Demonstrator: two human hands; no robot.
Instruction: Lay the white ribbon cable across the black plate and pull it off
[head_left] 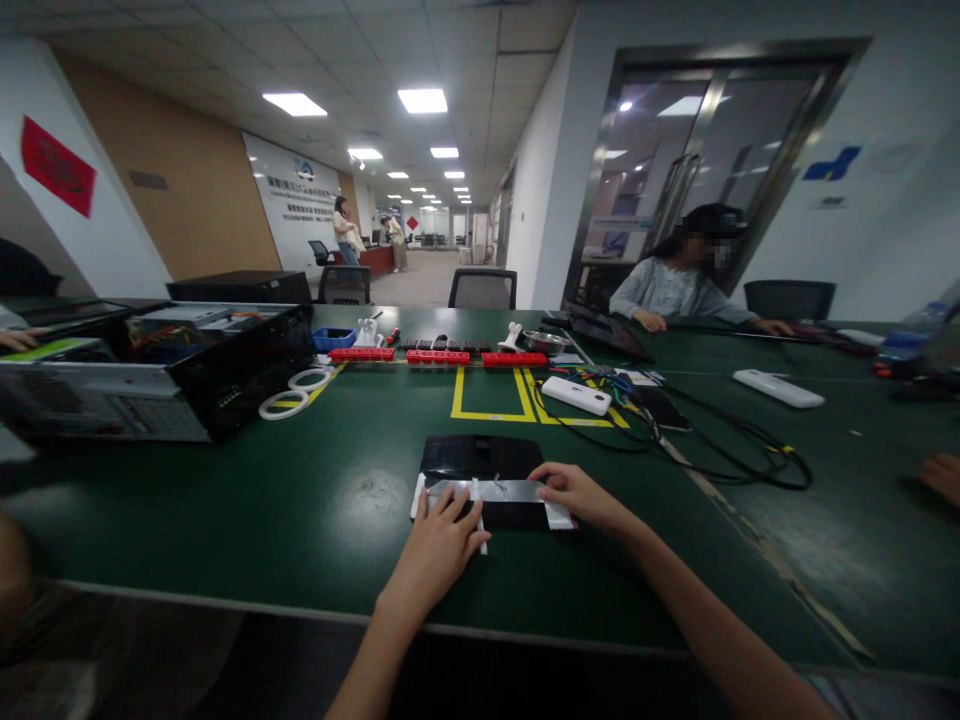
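Note:
A flat black rectangular panel (480, 458) lies on the green table (300, 520) just ahead of me. Across its near part lies a silvery strip (495, 490) with white ends. My left hand (439, 545) rests on the strip's left part, fingers spread flat. My right hand (574, 492) presses the strip's right part with bent fingers. A thin white stick pokes out under my left fingers.
An open computer case (150, 370) stands at the left, with white tape rings (283, 404) beside it. Red parts (437, 355) line the yellow floor-tape box (491, 395). A white box (576, 395), black cables (720, 450) and a seated person (679, 285) are at the right.

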